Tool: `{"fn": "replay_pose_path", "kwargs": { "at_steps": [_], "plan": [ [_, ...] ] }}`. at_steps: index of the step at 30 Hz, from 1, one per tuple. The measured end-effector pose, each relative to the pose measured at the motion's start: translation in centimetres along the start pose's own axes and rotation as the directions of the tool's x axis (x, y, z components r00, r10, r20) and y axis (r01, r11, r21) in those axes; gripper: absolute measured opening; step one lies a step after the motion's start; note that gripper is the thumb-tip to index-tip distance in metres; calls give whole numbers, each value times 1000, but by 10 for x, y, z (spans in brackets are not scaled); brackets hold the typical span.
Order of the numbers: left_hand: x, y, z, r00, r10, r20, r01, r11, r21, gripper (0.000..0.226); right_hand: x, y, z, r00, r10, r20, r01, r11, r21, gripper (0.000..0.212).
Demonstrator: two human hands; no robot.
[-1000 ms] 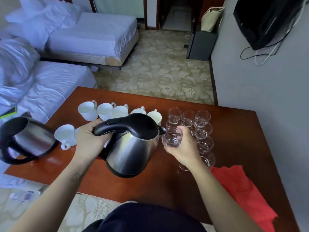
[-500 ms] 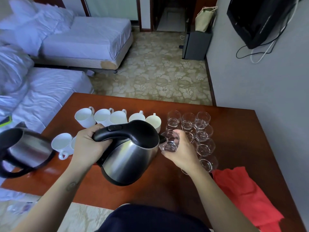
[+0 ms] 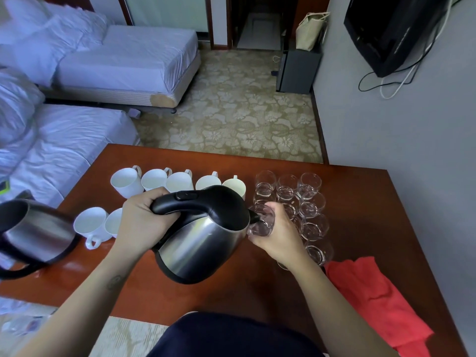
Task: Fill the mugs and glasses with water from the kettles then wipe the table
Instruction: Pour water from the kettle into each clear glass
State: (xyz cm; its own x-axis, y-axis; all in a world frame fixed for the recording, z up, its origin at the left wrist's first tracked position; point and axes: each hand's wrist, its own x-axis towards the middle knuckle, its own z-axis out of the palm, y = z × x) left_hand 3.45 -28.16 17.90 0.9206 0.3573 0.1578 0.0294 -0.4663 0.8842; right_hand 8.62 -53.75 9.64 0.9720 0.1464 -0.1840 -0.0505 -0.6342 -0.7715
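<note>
my left hand (image 3: 140, 222) wraps the black handle of the kettle (image 3: 201, 243), lifted off the table (image 3: 360, 217) and tipped to the right. its spout is at the rim of the glass (image 3: 260, 224), which my right hand (image 3: 282, 237) grips from the side, fingers curled round it. i cannot tell whether water is running.

kettle and glass hang over the middle of the table, just left of the other glasses (image 3: 310, 203). these stand packed close in rows running from the far side toward me, and my right wrist hides part of the nearest ones. five mugs (image 3: 180, 181) line up on the far side, left of the glasses. two more mugs (image 3: 91, 224) stand nearer the left edge, one partly behind my left hand.

a second kettle (image 3: 36, 233) looms blurred at the left of the view, and i cannot tell whether it overhangs the table's left edge. a red cloth (image 3: 373, 300) lies at the near right corner, reaching toward the near edge, just beside the nearest glass.

bare wood shows along the far edge beyond the mugs, in the strip between the glasses and the wall (image 3: 399, 137), and in front of me below the kettle. the table's right side runs close along that grey wall. beds (image 3: 77, 150) stand to the left, with carpet (image 3: 231, 112) beyond the far edge.
</note>
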Motion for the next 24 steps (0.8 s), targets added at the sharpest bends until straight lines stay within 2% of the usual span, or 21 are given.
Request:
{"fn": "replay_pose_path", "kwargs": {
  "at_steps": [5, 9, 24],
  "plan": [
    [1, 5, 2, 998, 52, 18, -53, 998, 44, 5, 0, 1, 0, 1000, 27, 13, -27, 1000, -3, 90],
    [2, 4, 2, 999, 52, 15, -53, 997, 50, 5, -2, 1, -3, 1000, 27, 12, -26, 998, -51, 88],
    [0, 2, 0, 998, 60, 33, -61, 997, 43, 2, -5, 6, 0, 1000, 25, -7, -25, 998, -49, 87]
  ]
}}
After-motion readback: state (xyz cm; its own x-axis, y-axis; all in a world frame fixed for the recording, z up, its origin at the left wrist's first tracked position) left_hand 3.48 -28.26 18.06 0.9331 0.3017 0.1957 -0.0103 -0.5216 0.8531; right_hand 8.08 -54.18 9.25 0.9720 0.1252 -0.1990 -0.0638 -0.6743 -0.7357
